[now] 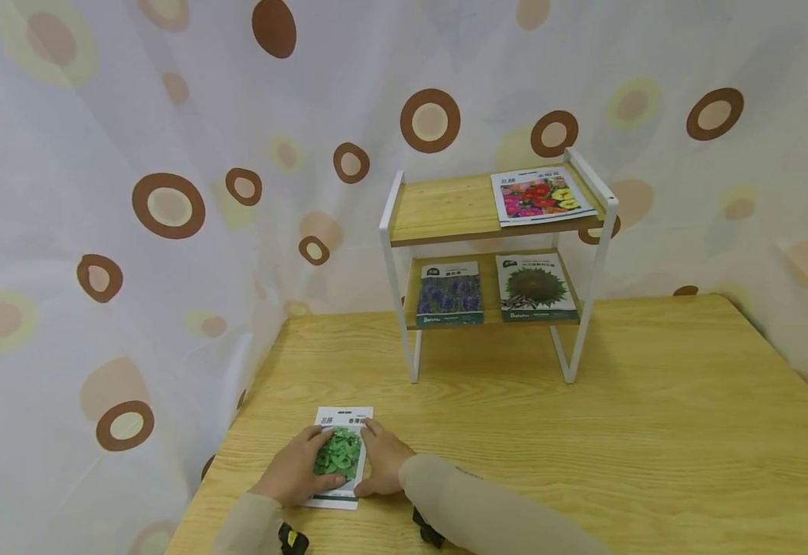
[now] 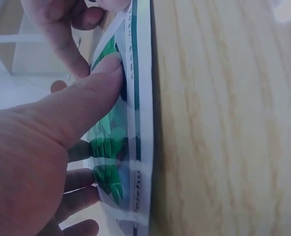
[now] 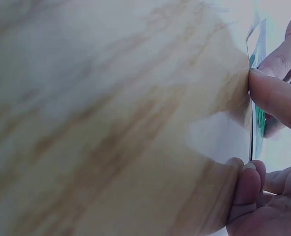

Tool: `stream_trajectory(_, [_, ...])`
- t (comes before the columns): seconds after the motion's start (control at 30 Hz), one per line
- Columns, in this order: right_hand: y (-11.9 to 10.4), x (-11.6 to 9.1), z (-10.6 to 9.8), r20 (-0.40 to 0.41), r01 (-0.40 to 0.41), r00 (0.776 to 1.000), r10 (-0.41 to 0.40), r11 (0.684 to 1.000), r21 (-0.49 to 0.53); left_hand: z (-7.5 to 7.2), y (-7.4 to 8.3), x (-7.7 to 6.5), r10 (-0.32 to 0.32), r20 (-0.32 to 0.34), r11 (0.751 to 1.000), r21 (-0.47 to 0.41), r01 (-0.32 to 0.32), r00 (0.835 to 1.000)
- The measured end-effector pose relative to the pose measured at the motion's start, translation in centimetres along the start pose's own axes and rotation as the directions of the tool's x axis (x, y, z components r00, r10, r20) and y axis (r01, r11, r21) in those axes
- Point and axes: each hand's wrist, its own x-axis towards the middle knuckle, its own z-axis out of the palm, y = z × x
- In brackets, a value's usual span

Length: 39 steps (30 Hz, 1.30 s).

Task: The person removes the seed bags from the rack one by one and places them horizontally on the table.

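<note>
A seed packet with a green leafy picture lies on the table's near left part; a second white edge shows under its lower end. My left hand rests at its left side, thumb laid over the picture and the other fingers at the far edge in the left wrist view. Along the packet's right edge lies my right hand, its thumb near the lower corner and fingers near the top. In the right wrist view the fingertips touch the packet's thin edge. Neither hand's fingers appear curled round it.
A two-tier shelf with white legs stands at the table's back. On top lies a packet with colourful flowers; below are a purple-flower packet and a sunflower packet. A patterned curtain hangs behind the wooden table.
</note>
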Motion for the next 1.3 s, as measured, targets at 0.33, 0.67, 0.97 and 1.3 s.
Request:
stream_trajectory(0.33, [0.0,-0.1,0.1,-0.01,0.006,1.0,-0.006,1.0,0.005,-0.3,0.3,0.0,-0.004,0.001,1.0,-0.008,0.004,1.0])
stream_trajectory(0.67, [1.0,0.0,0.2,-0.002,0.034,0.999,-0.033,0.996,0.084,0.2,-0.1,0.2,0.002,-0.021,0.997,-0.071,-0.003,1.0])
stream_trajectory(0.97, [1.1,-0.5,-0.2,-0.017,0.065,0.998,-0.063,0.98,0.188,0.4,-0.2,-0.3,0.057,-0.128,0.998,-0.017,-0.06,0.99])
stream_trajectory(1.3, [3.3,-1.7,-0.4,-0.05,0.092,0.996,-0.078,0.903,0.42,-1.9,3.7,-0.7,0.149,-0.203,0.988,-0.003,-0.153,0.968])
